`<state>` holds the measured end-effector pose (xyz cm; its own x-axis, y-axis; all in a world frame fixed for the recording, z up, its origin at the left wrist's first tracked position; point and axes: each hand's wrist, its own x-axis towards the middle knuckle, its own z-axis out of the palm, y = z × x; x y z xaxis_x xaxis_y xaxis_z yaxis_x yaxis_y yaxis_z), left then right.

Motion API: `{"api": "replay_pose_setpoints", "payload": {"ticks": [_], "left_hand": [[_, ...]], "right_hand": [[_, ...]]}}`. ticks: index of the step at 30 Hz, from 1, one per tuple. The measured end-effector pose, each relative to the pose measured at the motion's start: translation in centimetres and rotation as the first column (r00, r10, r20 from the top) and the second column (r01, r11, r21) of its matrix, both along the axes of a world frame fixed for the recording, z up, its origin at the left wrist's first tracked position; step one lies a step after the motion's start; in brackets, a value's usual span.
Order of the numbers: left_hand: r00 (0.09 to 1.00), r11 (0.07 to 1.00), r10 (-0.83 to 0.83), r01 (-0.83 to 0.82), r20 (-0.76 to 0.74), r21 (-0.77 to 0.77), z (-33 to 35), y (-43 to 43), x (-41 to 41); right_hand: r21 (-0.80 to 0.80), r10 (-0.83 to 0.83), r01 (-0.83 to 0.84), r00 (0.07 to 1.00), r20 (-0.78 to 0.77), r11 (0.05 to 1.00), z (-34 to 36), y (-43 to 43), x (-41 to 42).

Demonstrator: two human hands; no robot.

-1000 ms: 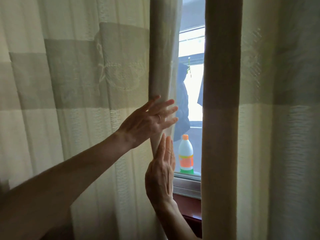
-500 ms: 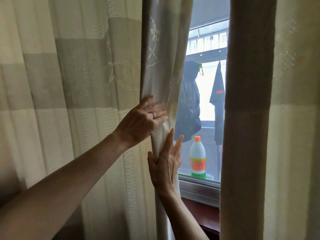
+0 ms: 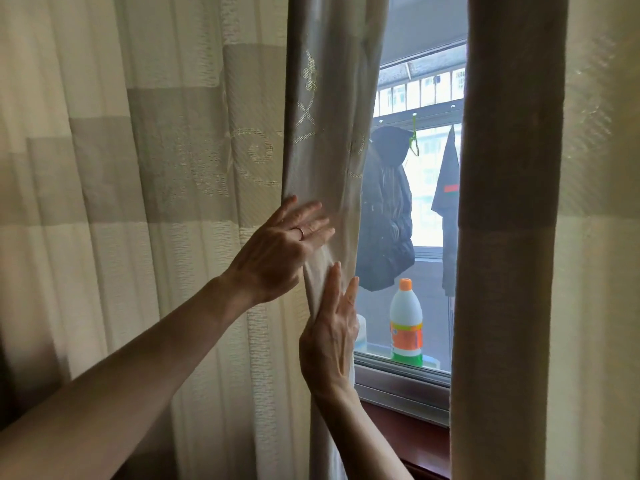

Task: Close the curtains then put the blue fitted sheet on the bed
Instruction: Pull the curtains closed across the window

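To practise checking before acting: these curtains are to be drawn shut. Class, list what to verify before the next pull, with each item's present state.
1. Gap closed: not ok; the window shows between the beige left curtain and the beige right curtain.
2. Left hand on the left curtain's edge fold: ok.
3. Right hand on that fold, lower down: ok.
4. Grip ready for pulling: not ok; both hands' fingers lie straight.
5. Path clear: ok; the white plastic bottle with orange cap stands outside the window.
6. Curtain rail free: cannot tell, out of view.
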<state>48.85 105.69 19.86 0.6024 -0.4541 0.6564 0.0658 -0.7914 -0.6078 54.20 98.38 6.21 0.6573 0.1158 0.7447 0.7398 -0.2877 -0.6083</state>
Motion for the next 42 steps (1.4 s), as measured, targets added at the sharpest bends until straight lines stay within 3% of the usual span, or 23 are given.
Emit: {"api": "replay_pose_setpoints", "payload": {"ticks": [3, 8, 12, 20, 24, 34, 42], "left_hand": [[1.0, 0.995, -0.032, 0.031, -0.001, -0.096, -0.1, -0.4, -0.2], [0.989, 0.993, 0.116, -0.118, 0.09, 0.014, -0.1, -0.9, 1.0], [0.973, 0.98, 0.194, -0.196, 0.124, 0.007, 0.2, -1.2, 2.8], [0.979, 0.99, 0.099, -0.079, 0.181, -0.115, 0.3, 1.5, 4.5], [0.97, 0.981, 0.182, -0.17, 0.159, -0.09, 0.9, 4.3, 3.7], [0.921, 0.939, 0.34, -0.344, 0.188, -0.008, 1.9, 14.7, -0.9], [0.914, 0.921, 0.384, -0.389, 0.131, 0.013, 2.6, 24.1, -6.8]], "right_hand": [[0.002, 0.041, -0.041, 0.999, -0.035, 0.999, -0.3, -0.1, 0.0], [-0.054, -0.003, 0.0, 0.999, -0.052, 0.999, -0.7, 0.3, 0.6], [0.038, 0.019, -0.02, 0.999, 0.028, 0.999, -0.5, 2.1, 0.7], [0.051, 0.051, -0.053, 0.998, 0.043, 0.997, -0.5, 4.1, 0.9], [0.032, 0.114, -0.115, 0.993, 0.016, 0.993, -0.3, 6.4, 0.2], [-0.116, -0.051, 0.076, 0.977, 0.206, 0.99, 1.1, 15.6, -3.2], [-0.172, 0.0, 0.042, 0.972, 0.234, 0.984, 1.9, 24.0, -8.4]]}}
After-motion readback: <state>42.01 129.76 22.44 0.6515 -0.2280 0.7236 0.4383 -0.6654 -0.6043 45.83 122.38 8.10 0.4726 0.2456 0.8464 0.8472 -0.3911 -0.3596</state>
